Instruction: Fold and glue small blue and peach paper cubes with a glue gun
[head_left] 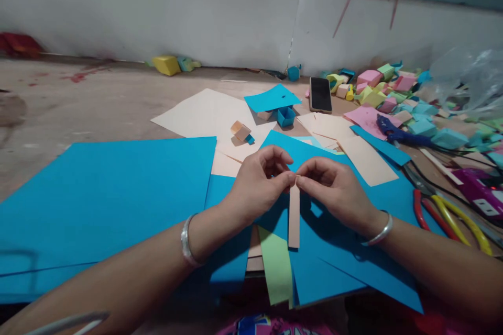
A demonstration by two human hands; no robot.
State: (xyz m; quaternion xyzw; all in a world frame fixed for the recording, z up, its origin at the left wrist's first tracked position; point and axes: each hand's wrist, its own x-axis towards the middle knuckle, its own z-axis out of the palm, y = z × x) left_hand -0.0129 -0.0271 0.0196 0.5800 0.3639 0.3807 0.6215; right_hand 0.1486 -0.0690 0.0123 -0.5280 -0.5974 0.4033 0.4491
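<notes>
Big blue sheets (106,193) lie under and left of both hands. Left hand (255,183) and right hand (336,188) both pinch the top end of the peach strip (294,220), which hangs below the fingertips. Risk: an uneven pinch could skew or tear it, and the green strip (276,264) just below might snag it.

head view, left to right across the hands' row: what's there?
large blue sheet → left hand → peach paper strip, its top pinched by both hands → right hand → red and yellow scissor handles
</notes>
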